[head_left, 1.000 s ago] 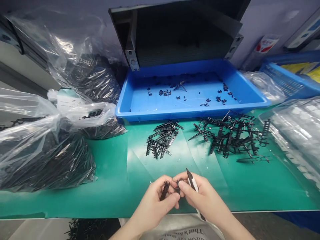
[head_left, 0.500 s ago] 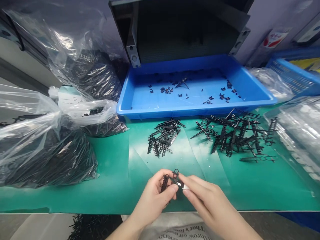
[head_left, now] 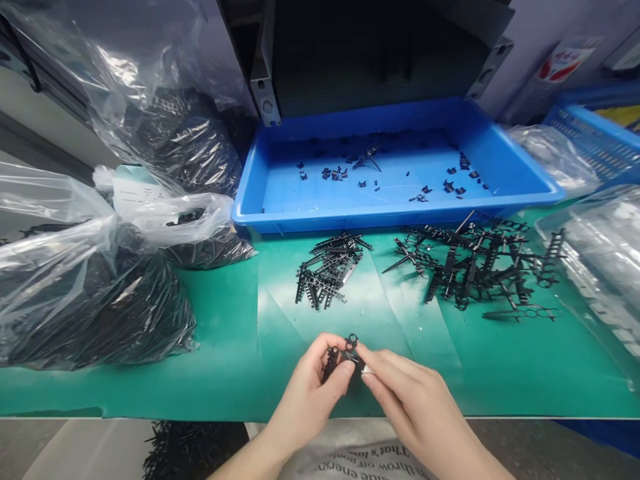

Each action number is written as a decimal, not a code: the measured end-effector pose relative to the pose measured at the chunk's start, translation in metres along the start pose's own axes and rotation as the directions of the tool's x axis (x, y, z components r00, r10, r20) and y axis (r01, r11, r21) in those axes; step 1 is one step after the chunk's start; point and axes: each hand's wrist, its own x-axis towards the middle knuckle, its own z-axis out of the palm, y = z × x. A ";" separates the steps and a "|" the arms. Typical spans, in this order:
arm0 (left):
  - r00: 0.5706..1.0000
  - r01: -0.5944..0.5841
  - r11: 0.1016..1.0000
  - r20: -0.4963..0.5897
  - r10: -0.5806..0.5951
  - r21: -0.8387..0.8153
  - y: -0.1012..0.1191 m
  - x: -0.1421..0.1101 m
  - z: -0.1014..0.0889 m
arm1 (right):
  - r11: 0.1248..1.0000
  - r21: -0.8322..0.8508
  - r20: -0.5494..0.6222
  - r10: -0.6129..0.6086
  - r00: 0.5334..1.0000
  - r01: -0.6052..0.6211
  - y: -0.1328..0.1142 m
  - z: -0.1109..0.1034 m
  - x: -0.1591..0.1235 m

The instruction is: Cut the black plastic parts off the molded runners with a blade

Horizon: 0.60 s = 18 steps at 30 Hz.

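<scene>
My left hand [head_left: 314,393] is closed around small black plastic pieces. One ridged black piece [head_left: 331,363] stands between its fingers, and a black part with ring-shaped loops [head_left: 351,342] is pinched at the fingertips. My right hand [head_left: 410,390] is closed on a slim white-and-black pen-like tool [head_left: 367,369], mostly hidden by the fingers. The tool's front end is at the looped part, with both hands' fingertips close together above the table's near edge. Whether its tip touches the part I cannot tell.
Black toothed strips [head_left: 327,270] lie in a pile ahead, and a larger tangle of black parts [head_left: 473,260] sits to the right. Behind them stands a blue tray [head_left: 320,217] with small black pieces. Filled plastic bags [head_left: 95,300] crowd the left; clear plastic packaging [head_left: 600,253] lies right.
My right hand has turned the pen-like tool from resting between its fingers to pointing at the looped part. The looped part now shows upright at the left fingertips. The view has shifted slightly.
</scene>
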 end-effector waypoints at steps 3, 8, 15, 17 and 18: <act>1.000 -0.006 1.000 0.004 0.006 -0.010 -0.001 0.000 0.001 | 1.000 0.003 -0.025 -0.003 1.000 0.003 0.000 0.002 -0.001; 1.000 -0.010 0.999 -0.002 0.010 0.046 0.001 -0.002 -0.001 | 0.999 0.038 -0.014 0.007 1.000 -0.006 0.001 0.003 0.000; 0.999 -0.038 0.992 -0.025 0.041 0.122 -0.005 0.000 -0.002 | 0.999 0.045 -0.057 0.017 0.998 -0.015 0.001 0.010 -0.001; 0.997 -0.051 0.989 -0.043 0.057 0.136 -0.008 0.000 0.000 | 0.999 0.032 -0.080 0.023 0.997 -0.020 0.002 0.014 -0.002; 0.996 -0.065 0.986 -0.056 0.074 0.154 -0.009 0.000 0.001 | 0.999 0.030 -0.086 0.024 0.996 -0.022 0.002 0.016 -0.003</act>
